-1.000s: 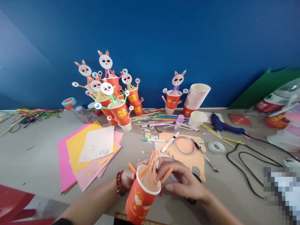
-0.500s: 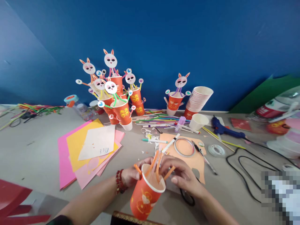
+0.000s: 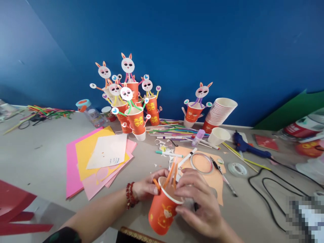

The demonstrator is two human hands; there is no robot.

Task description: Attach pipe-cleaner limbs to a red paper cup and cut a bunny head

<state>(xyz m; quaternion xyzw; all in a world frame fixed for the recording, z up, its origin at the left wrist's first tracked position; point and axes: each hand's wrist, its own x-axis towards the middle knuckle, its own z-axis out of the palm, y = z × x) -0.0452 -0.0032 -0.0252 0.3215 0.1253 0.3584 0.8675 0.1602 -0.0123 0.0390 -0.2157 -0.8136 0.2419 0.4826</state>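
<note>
A red paper cup [image 3: 163,216] with yellow print tilts above the near edge of the table. Orange pipe cleaners [image 3: 169,175] and a clear thin stick rise from its opening, and one orange end bends over the left rim. My left hand [image 3: 148,187], with a beaded bracelet, grips the cup's far left side, thumb near the rim. On the right, my right hand [image 3: 198,199] closes over the rim, fingertips at the top and thumb against the outer wall. It hides the right-hand orange end seen earlier.
Finished rabbit-face cups [image 3: 136,118] stand at the back, beside stacked cups [image 3: 220,113]. Coloured paper [image 3: 73,162] lies left. A marker [image 3: 187,158], a craft knife [image 3: 224,175], tape [image 3: 237,169] and a blue glue gun [image 3: 249,146] with its black cord lie right.
The cup has shifted slightly right in view and the camera has turned a little left. My right hand has moved from behind the pipe cleaners onto the cup's right rim.
</note>
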